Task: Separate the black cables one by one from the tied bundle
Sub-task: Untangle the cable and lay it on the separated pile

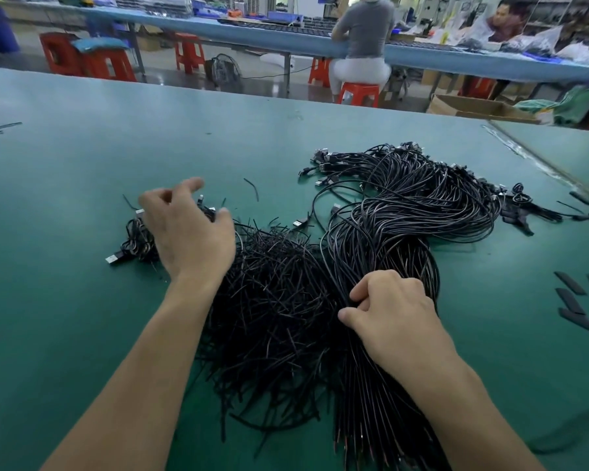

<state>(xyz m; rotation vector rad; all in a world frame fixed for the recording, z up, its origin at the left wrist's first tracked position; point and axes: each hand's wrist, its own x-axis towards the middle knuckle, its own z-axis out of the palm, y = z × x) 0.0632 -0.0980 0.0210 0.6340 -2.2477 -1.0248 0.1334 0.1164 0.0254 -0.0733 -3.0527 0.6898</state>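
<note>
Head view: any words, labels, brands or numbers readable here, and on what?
None can be read.
The black cables and green table: no print shows.
The cardboard box: no print shows on its visible faces.
On the far benches, anything printed is too small and blurred.

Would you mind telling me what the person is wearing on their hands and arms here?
The left hand and right hand are bare: no gloves, rings or wristwatch show. No sleeve appears anywhere beyond the wrists, right down to the frame's lower edge.
</note>
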